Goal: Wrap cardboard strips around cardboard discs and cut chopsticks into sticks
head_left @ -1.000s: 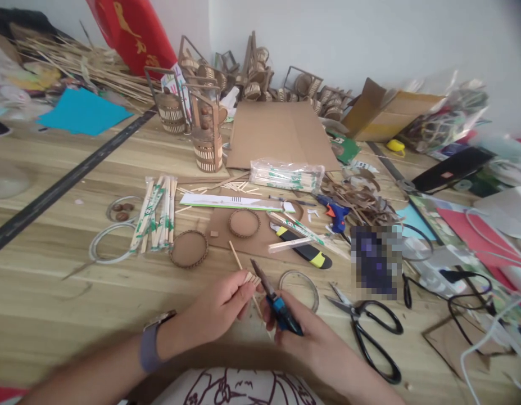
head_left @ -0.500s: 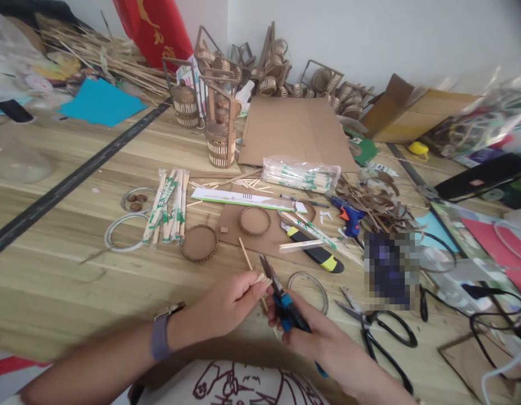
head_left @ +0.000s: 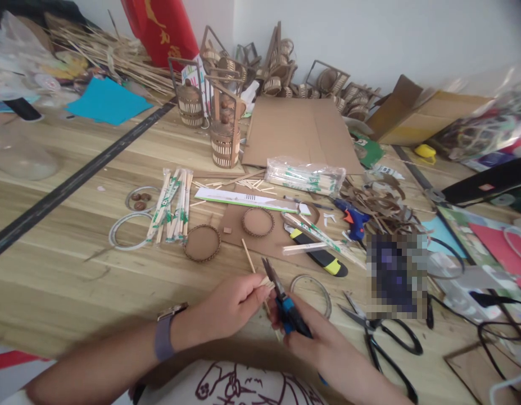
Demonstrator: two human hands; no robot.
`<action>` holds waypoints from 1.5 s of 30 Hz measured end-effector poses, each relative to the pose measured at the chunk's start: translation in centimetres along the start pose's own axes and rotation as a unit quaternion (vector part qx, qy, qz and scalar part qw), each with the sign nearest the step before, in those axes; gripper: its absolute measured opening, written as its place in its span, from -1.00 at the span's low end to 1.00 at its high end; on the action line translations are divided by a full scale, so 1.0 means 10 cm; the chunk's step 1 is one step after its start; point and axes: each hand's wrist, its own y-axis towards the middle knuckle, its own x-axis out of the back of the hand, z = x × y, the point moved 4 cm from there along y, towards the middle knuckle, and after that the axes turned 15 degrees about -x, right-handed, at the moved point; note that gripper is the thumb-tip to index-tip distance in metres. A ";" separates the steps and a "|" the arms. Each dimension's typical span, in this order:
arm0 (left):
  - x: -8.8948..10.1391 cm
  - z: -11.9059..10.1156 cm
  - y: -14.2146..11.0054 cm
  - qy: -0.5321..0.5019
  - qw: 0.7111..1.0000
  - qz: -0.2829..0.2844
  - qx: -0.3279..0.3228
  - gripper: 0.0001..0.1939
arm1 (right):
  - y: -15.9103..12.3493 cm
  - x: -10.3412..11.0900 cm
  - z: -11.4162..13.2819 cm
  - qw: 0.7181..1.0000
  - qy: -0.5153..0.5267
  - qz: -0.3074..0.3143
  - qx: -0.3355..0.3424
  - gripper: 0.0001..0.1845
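Note:
My left hand [head_left: 229, 306] is closed on several pale wooden sticks, their short ends bunched between thumb and fingers. One longer thin wooden stick [head_left: 248, 256] pokes out beyond that hand, slanting up and left. In my right hand [head_left: 317, 329] are pliers [head_left: 290, 312] with blue and black handles, the fingers wrapped round them. Their dark jaws point up and left, right beside the stick ends; I cannot tell whether they touch them. Behind the right hand lies a grey ring [head_left: 309, 277]. Two brown braided rings [head_left: 202, 243] lie farther forward, one of them on cardboard.
Large black-handled scissors [head_left: 376, 325] lie to the right, beyond a yellow-black utility knife [head_left: 321, 256]. Wrapped chopsticks [head_left: 170, 205] lie at left. A blue glue gun [head_left: 353, 219] sits near brown strips. Small lidded wooden buckets [head_left: 225, 145] stand at the back near a cardboard sheet [head_left: 300, 132].
The whole view has shifted slightly, so the table things appear a little farther right. Both hands keep nearly the same hold on the sticks and pliers.

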 end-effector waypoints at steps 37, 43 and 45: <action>0.83 0.04 0.06 0.399 0.905 -0.136 0.053 -0.65 | 0.16 -0.13 -0.06 0.862 -0.436 -0.255 0.049 -0.90; 1.05 0.10 -0.01 0.559 0.808 -0.149 0.116 -0.69 | 0.28 -0.25 0.09 0.834 -0.503 -0.225 -0.023 -0.51; 1.06 0.12 -0.03 0.583 0.788 -0.156 0.118 -0.67 | 0.28 -0.26 0.15 0.837 -0.507 -0.200 -0.053 -0.45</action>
